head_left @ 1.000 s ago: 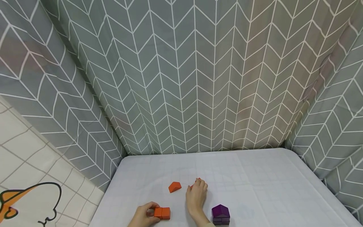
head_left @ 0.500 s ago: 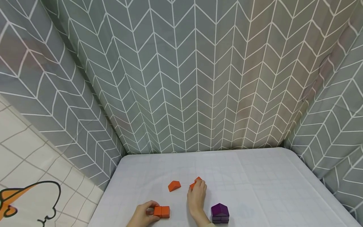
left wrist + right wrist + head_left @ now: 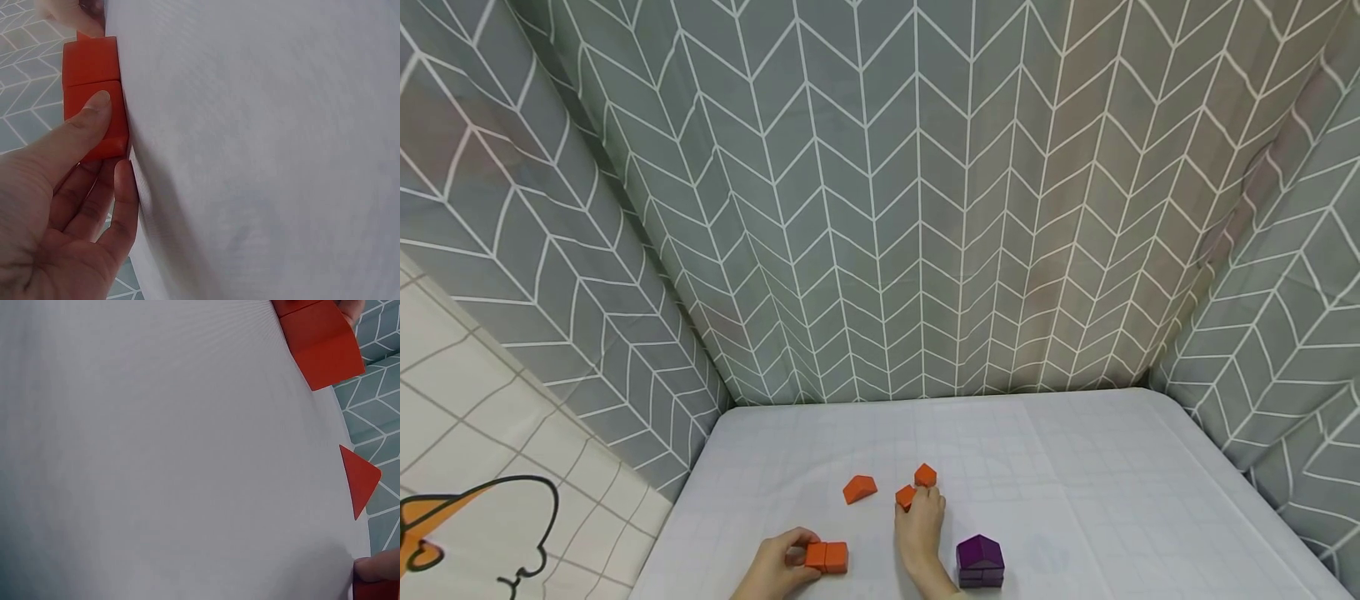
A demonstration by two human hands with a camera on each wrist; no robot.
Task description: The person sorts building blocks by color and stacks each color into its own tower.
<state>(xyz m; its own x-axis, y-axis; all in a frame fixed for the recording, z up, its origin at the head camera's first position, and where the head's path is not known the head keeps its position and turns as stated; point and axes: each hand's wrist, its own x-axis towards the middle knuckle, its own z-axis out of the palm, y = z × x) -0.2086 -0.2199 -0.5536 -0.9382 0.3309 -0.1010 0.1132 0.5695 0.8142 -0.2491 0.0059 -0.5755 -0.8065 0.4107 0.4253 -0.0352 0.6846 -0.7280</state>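
Left grip (image 3: 777, 565) pinches one of two abutting cubes (image 3: 827, 557), right grip (image 3: 920, 529) a block (image 3: 905, 497); beyond it, prism (image 3: 926, 475) and wedge (image 3: 860, 489) remain loose; rightward, purple stack (image 3: 980, 562) assembled.

table (image 3: 1075, 483) — white cover, rounded far corners | near side, left: two orange blocks (image 3: 826, 557), side by side, touching | beyond them: orange wedge (image 3: 860, 489), apart | right of wedge: small orange block (image 3: 906, 497), second small block (image 3: 926, 475) just beyond | near side, mid-width: purple stack (image 3: 980, 562) — peaked top over flat layers
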